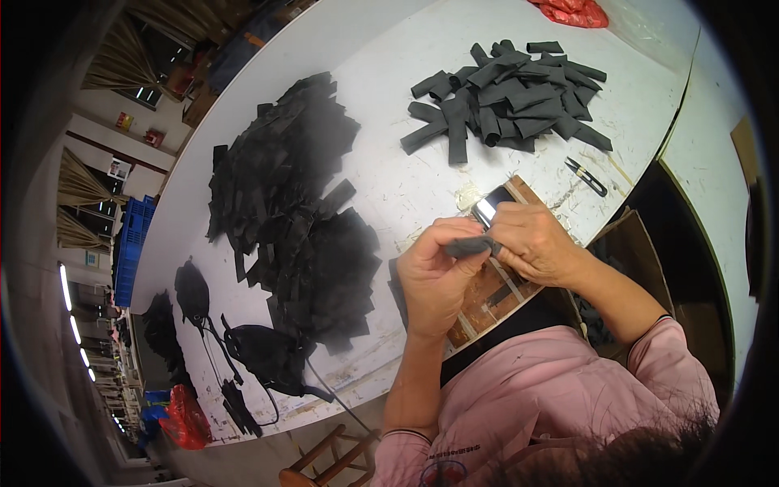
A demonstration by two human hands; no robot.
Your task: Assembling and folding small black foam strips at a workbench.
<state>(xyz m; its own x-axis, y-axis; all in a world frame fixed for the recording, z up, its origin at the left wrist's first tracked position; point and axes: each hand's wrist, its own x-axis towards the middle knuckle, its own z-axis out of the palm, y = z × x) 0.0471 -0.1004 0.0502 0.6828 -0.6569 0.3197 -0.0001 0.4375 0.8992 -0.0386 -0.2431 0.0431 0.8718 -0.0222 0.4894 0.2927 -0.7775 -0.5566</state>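
A small dark grey fabric piece (469, 246) is pinched between my two hands, close to my body. My left hand (436, 276) grips its left end between thumb and fingers. The fingers of my right hand (531, 238) curl closed over its right end and hide part of it. Just beyond the hands, a shiny metal part (484, 213) shows beside a worn wooden board (523, 191), which lies at the table's near edge, partly under my hands. What the metal part belongs to is hidden.
A heap of grey fabric tubes (519, 97) lies far right, near thread snips (586, 177). Flat black fabric pieces (280, 170) are piled left, with black strapped pouches (264, 349) nearer. An open cardboard box (637, 243) stands at right; a wooden stool (324, 463) is below the table.
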